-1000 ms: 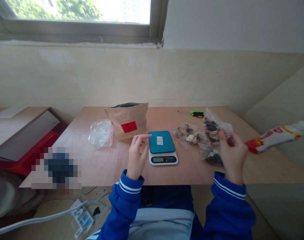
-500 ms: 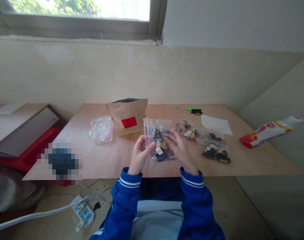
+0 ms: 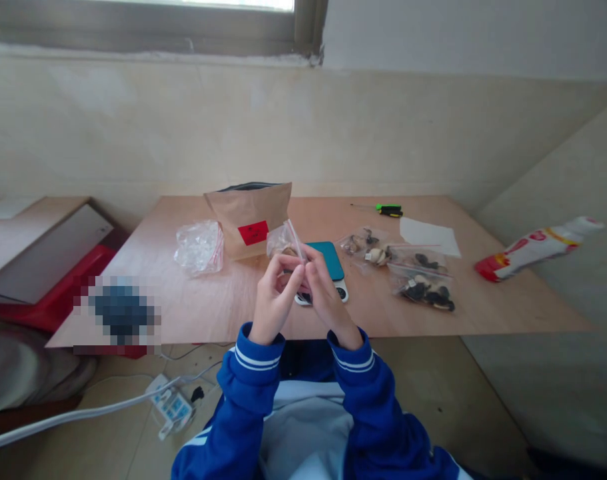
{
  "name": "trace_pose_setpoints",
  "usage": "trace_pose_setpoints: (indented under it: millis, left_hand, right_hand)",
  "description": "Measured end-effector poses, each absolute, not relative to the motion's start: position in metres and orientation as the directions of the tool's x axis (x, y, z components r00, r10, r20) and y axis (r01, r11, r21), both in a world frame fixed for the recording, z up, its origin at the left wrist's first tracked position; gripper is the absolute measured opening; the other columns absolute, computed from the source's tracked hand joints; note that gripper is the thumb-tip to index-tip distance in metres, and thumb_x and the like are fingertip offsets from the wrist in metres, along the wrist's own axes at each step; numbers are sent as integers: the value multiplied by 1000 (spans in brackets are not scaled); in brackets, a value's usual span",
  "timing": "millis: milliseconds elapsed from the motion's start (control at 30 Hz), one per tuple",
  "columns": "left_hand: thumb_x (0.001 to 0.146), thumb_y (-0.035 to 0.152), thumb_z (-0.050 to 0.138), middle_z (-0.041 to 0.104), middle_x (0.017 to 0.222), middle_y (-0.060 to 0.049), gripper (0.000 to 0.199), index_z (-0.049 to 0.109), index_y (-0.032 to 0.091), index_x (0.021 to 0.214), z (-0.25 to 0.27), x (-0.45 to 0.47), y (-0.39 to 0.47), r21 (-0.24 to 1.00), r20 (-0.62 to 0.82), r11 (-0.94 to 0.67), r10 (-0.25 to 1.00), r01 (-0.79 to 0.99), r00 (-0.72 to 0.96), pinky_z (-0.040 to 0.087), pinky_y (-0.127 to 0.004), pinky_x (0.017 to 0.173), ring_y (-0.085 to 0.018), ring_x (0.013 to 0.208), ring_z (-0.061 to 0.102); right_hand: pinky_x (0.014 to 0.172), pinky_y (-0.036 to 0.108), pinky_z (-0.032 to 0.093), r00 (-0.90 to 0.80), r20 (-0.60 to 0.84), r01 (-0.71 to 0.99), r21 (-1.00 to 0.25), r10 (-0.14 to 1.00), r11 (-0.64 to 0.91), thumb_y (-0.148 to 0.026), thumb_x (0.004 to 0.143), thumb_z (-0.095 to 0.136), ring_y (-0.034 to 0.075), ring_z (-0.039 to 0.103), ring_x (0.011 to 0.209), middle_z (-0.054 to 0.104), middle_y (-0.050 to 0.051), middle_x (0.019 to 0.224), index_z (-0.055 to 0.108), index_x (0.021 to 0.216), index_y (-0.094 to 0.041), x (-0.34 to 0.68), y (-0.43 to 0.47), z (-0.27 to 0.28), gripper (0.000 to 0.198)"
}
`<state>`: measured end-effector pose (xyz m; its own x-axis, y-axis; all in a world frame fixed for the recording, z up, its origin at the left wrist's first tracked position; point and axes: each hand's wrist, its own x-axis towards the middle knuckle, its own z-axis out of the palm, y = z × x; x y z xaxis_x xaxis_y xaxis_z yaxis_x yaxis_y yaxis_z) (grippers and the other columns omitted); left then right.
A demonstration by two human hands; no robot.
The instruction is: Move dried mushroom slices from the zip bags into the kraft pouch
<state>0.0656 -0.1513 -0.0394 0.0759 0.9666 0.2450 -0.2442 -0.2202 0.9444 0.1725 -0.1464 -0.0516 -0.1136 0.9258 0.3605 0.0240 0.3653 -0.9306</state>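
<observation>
Between my two hands is a clear zip bag (image 3: 284,238), pinched along its red-edged seal and held up above the table. My left hand (image 3: 278,290) is closed on the seal, thumb against fingers. Right beside it, my right hand (image 3: 326,290) grips the same strip, the thumbs nearly touching. Most of the bag's contents are hidden behind my fingers. Under and behind the hands lies a kitchen scale with a teal top (image 3: 330,259) and a white front. A standing brown paper pouch (image 3: 248,217) with a red label is just beyond the bag.
Filled zip bags of dark and pale dried pieces (image 3: 426,290) lie to the right, near white paper (image 3: 430,237) and screwdrivers (image 3: 389,209). A bundle of clear bags (image 3: 199,247) is at left. A red-and-white bottle (image 3: 533,248) stands far right. A blurred dark object (image 3: 120,312) sits front left.
The zip bag has been lifted and turned off the scale, uncovering its teal top. Both hands have come together at the seal. The view has tilted slightly downward.
</observation>
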Motion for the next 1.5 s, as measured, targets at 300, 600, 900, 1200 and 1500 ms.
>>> trace_pose_setpoints:
  millis: [300,600,900,1200,1500]
  left_hand:
    - [86,41,60,64,84,-1,22,57,19,87,-33,61,-154,970,210,-199,975,-139,69,58,-24,62,-13,72,65]
    - [79,47,67,68,72,-1,29,61,18,81,-33,63,-150,974,117,-118,993,-195,-20,56,-24,57,-14,63,65]
    - [85,36,62,65,71,1,18,57,19,78,-45,62,-147,978,204,-201,977,49,-64,53,-23,61,-13,65,65]
    - [82,22,58,51,59,5,16,52,21,68,-43,60,-145,866,389,-327,916,378,-101,38,-20,54,-9,54,47]
    - [92,34,48,63,90,-4,25,62,20,77,-58,46,-138,916,356,-326,929,231,-100,45,-29,85,-18,93,59]
  right_hand:
    - [120,41,26,-180,406,155,-888,896,433,-51,100,26,18,33,142,39,4,151,48,139,-29,177,-147,-54,50]
    - [101,43,46,-49,552,333,-777,832,535,-41,91,56,23,55,118,58,9,127,49,130,-26,179,-143,-55,42]
    - [80,34,52,-44,581,403,-734,813,546,-26,91,56,20,69,88,75,3,92,68,90,-24,190,-140,-51,12]
    - [64,31,51,253,565,430,-793,785,432,-30,89,56,17,63,66,69,2,75,62,78,-23,187,-132,-59,15]
    - [59,28,53,514,372,87,-919,773,384,-44,88,58,14,62,57,68,2,75,55,84,-21,210,-123,-54,23]
